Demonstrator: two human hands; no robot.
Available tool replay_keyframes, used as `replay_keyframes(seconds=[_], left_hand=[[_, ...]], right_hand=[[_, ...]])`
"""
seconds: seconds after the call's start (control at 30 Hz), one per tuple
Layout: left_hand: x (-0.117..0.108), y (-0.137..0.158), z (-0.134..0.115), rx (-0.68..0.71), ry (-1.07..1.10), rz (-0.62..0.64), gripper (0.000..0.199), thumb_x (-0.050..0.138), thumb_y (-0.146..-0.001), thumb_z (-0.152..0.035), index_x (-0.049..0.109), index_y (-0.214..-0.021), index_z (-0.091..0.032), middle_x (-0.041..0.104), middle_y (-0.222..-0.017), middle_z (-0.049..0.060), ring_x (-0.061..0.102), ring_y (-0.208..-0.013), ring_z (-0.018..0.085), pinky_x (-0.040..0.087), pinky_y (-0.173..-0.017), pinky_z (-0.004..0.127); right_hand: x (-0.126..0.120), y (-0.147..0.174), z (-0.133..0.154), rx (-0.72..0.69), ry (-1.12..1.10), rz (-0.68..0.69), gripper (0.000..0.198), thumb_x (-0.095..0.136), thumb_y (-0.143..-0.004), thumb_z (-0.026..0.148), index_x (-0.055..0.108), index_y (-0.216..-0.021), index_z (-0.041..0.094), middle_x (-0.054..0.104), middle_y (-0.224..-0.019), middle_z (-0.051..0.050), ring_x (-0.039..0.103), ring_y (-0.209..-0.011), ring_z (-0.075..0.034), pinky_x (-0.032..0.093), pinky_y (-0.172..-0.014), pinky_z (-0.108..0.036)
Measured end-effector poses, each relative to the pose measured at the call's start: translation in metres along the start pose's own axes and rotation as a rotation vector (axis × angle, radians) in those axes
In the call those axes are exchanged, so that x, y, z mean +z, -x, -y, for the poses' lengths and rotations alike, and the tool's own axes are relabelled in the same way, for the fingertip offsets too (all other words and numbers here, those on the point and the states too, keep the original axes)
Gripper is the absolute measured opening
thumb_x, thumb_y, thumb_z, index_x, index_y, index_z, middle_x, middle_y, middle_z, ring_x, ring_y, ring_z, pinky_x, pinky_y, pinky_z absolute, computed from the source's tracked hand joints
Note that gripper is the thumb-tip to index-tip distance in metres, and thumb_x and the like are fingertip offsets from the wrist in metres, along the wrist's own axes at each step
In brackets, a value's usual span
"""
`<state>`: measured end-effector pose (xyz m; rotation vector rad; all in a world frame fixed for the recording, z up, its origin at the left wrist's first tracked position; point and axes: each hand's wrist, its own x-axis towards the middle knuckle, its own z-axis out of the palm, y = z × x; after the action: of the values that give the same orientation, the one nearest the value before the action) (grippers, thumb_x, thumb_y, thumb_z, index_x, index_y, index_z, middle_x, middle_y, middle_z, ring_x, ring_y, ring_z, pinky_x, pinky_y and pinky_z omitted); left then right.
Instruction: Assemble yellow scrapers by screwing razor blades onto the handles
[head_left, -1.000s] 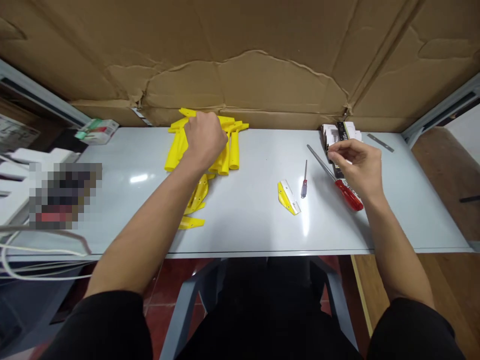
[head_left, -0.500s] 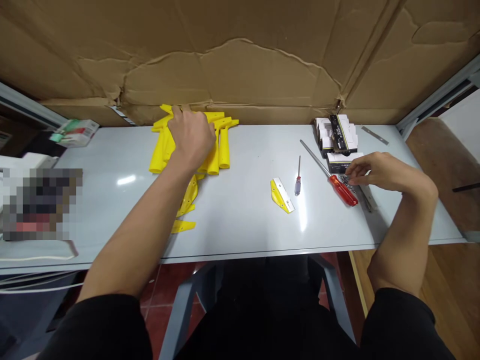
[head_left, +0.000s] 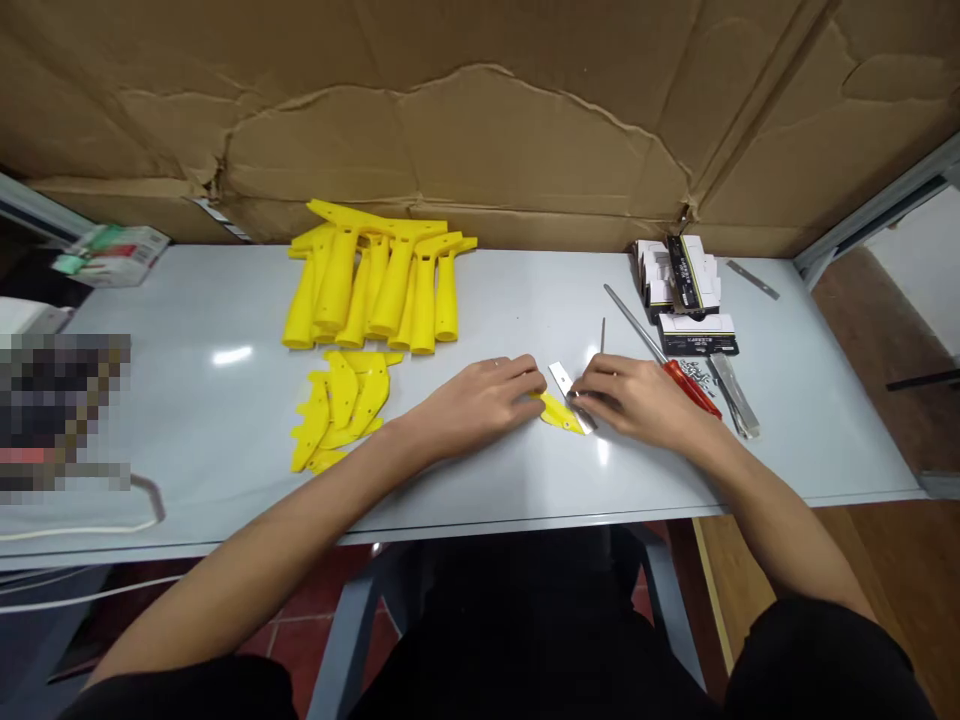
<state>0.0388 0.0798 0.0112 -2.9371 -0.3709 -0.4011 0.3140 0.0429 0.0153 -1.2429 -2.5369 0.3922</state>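
A small yellow plastic piece (head_left: pixel 553 412) lies on the table with a flat metal scraper blade (head_left: pixel 559 378) along its right side. My left hand (head_left: pixel 487 400) has its fingertips closed on the left edge of the yellow piece. Over the blade, my right hand (head_left: pixel 630 395) is pinched; whatever is between its fingertips is too small to make out. A thin screwdriver (head_left: pixel 603 333) shows only its shaft, its handle hidden by my right hand. The large red-handled screwdriver (head_left: pixel 686 382) lies just beyond that hand, near a heap of screws (head_left: pixel 696 374).
Yellow scraper handles (head_left: pixel 390 285) are piled at the back left. In front of them lie loose yellow plates (head_left: pixel 349 400). Small boxes (head_left: pixel 690 275), a stack of blades (head_left: pixel 735 395) and a single blade (head_left: pixel 752 279) are on the right. Cardboard (head_left: pixel 480 150) walls the back.
My left hand has come from the yellow handles to the yellow piece with the blade. My right hand has moved left from the screws to the same piece.
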Motion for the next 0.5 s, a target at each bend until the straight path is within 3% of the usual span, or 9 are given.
replay_keyframes(seconds=[0.1, 0.27, 0.5], left_hand=[[0.001, 0.009, -0.003, 0.06, -0.088, -0.026, 0.023, 0.051, -0.106, -0.009, 0.069, -0.092, -0.014, 0.074, -0.107, 0.011, 0.065, -0.105, 0.025, 0.055, -0.083, 0.035], [0.008, 0.013, -0.008, -0.013, 0.017, -0.076, 0.017, 0.051, -0.109, -0.016, 0.068, -0.105, -0.013, 0.073, -0.124, 0.012, 0.064, -0.115, 0.026, 0.056, -0.094, 0.039], [0.008, 0.009, -0.015, 0.071, -0.043, -0.1, 0.023, 0.048, -0.108, -0.009, 0.07, -0.111, -0.011, 0.077, -0.101, 0.01, 0.069, -0.09, 0.022, 0.058, -0.083, 0.036]], right_hand=[[0.004, 0.001, 0.005, -0.022, -0.076, -0.034, 0.033, 0.051, -0.11, 0.036, 0.078, -0.106, 0.017, 0.07, -0.106, -0.006, 0.066, -0.09, -0.011, 0.048, -0.076, -0.027], [-0.006, -0.001, 0.009, -0.087, -0.231, -0.197, 0.019, 0.061, -0.105, 0.026, 0.076, -0.105, 0.016, 0.072, -0.103, -0.004, 0.066, -0.097, -0.012, 0.053, -0.087, -0.028], [0.0, -0.006, 0.012, -0.108, -0.25, -0.203, 0.015, 0.061, -0.104, 0.021, 0.075, -0.106, 0.015, 0.075, -0.103, -0.004, 0.067, -0.099, -0.012, 0.055, -0.089, -0.029]])
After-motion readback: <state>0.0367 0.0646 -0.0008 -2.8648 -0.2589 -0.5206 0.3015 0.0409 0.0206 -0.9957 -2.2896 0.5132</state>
